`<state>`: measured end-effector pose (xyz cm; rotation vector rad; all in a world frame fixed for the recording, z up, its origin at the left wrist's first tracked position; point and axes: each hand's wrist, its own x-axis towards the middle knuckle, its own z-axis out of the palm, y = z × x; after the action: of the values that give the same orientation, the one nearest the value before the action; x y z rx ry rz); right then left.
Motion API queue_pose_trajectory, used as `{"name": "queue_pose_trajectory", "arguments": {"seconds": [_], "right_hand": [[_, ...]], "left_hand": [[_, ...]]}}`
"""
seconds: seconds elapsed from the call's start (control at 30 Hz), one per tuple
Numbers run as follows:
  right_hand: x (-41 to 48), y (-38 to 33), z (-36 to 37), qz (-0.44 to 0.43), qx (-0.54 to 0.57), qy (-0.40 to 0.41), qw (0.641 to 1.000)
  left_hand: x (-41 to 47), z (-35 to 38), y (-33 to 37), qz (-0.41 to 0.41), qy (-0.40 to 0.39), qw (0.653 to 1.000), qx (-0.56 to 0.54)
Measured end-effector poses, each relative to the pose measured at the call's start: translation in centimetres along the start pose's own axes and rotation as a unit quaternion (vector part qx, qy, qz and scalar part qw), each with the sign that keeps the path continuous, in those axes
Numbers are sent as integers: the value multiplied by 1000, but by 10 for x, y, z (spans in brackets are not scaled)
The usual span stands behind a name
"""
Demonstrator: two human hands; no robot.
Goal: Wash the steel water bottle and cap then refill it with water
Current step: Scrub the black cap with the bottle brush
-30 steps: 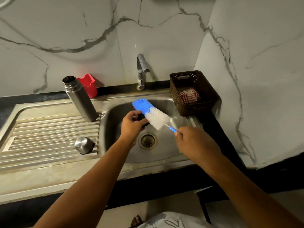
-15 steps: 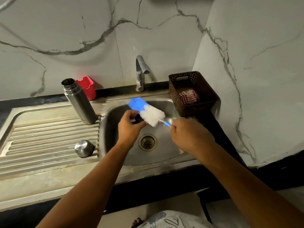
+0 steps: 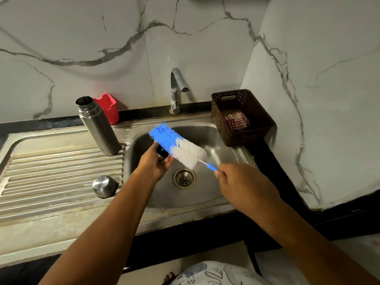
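Fingers of the right hand (image 3: 244, 182) pinch the blue handle of a bottle brush (image 3: 178, 146), whose blue-and-white bristles slant up and left from them over the sink (image 3: 218, 153). Beneath the bristles, the left hand (image 3: 155, 164) curls its fingers around a small dark part (image 3: 162, 152), mostly hidden by the brush. Left of that hand, on the ribbed drainboard (image 3: 51, 171), the steel water bottle (image 3: 97, 126) stands upright and open, with the steel cap (image 3: 104, 186) lying nearer, well apart from it.
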<state>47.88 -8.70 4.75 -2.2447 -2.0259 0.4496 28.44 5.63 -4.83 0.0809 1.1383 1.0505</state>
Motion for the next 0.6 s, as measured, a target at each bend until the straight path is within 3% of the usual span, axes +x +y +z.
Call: {"name": "queue_pose_trajectory", "arguments": {"seconds": [0.2, 0.33, 0.5, 0.6], "right_hand": [[33, -18, 9, -13, -7, 26, 1000], [12, -7, 6, -10, 10, -1, 1000], [21, -6, 5, 13, 8, 9, 1000], [35, -7, 2, 24, -2, 13, 1000]], "left_hand": [[2, 14, -21, -62, 0, 997, 46], [8, 1, 0, -69, 18, 997, -22], [7, 2, -14, 32, -58, 988, 141], [10, 0, -17, 156, -36, 966, 205]]}}
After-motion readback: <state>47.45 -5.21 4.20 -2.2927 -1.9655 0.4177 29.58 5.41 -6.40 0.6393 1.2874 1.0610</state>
